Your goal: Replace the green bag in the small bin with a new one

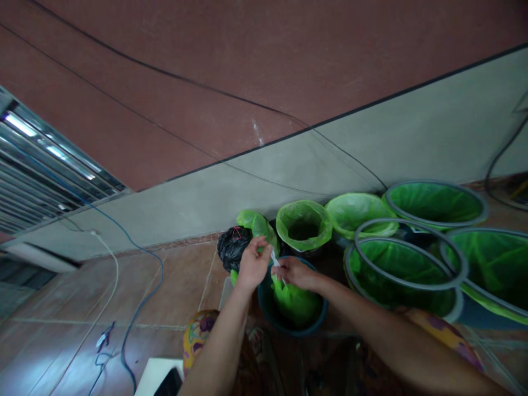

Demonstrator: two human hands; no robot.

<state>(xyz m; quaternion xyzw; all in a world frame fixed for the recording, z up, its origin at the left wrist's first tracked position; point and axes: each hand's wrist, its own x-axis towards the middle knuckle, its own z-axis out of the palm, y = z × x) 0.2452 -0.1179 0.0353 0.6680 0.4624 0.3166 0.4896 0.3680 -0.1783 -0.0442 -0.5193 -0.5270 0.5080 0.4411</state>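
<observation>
Bare forearms reach up from the bottom edge, above patterned yellow cloth (197,333) at the person's lap. Far left, a white cable (110,286) and a blue cable (154,275) trail from the wall across the tiled floor (177,286). At the foot of the wall sits a knotted black bag (232,247). Just right of it, the left hand (252,265) has its fingers pinched shut on the upper edge of a green bag (295,305). That bag hangs down into a dark teal bucket (266,311) on the floor directly in front of the person. A thin white strip (274,258) shows between the two hands. The right hand (296,273) is close against the left, fingers curled shut on the strip, with green plastic beneath them. Further right, along the wall, stand a small lined bin (303,225) and large hooped bins (435,203), all holding green liners.
</observation>
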